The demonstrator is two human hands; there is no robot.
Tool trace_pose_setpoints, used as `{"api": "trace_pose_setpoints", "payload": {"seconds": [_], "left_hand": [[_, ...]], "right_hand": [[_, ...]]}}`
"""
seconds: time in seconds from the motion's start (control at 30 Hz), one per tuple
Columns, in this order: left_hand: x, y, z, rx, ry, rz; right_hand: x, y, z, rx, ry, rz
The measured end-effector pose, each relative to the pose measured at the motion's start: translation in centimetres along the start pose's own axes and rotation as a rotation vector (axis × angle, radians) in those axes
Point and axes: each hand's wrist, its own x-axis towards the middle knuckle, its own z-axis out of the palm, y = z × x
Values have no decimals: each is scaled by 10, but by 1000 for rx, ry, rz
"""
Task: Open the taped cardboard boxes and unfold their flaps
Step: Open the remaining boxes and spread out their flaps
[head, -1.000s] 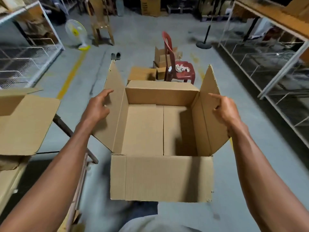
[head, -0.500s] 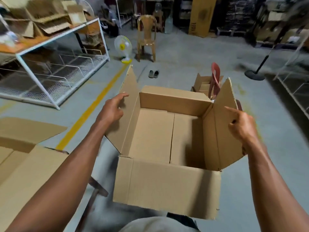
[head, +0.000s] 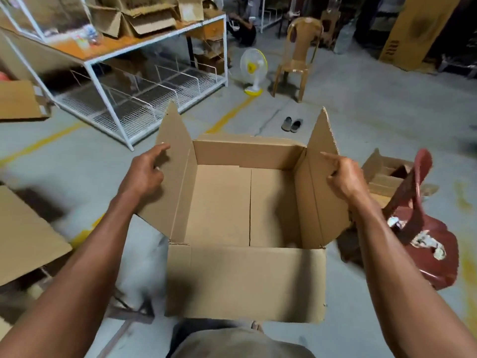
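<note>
An open, empty cardboard box [head: 245, 280] is held up in front of me, its near flap hanging down toward my body. Both side flaps stand up and splay outward. My left hand [head: 144, 174] grips the left side flap [head: 175, 161] from outside, index finger stretched along its edge. My right hand [head: 343, 175] grips the right side flap [head: 320, 182] the same way. The far flap is folded back out of sight.
A red plastic chair [head: 423, 228] stands close on the right with an opened box [head: 384, 174] behind it. More cardboard [head: 23, 228] lies at left. A white wire shelf rack [head: 134, 81], a small fan [head: 253, 71], a tan chair [head: 299, 55] and slippers [head: 291, 124] are farther off on the concrete floor.
My view has swung left, bringing the shelf rack and fan into sight and shifting the red chair to the right. Both hands keep the same hold on the side flaps.
</note>
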Motion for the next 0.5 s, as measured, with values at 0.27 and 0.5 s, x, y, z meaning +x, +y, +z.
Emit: {"api": "trace_pose_setpoints", "payload": {"seconds": [0.27, 0.5], "left_hand": [[98, -70, -32, 83, 157, -149], [205, -138, -72, 97, 250, -285]], "right_hand": [[193, -92, 76, -10, -123, -209], [325, -204, 166, 27, -189, -364]]}}
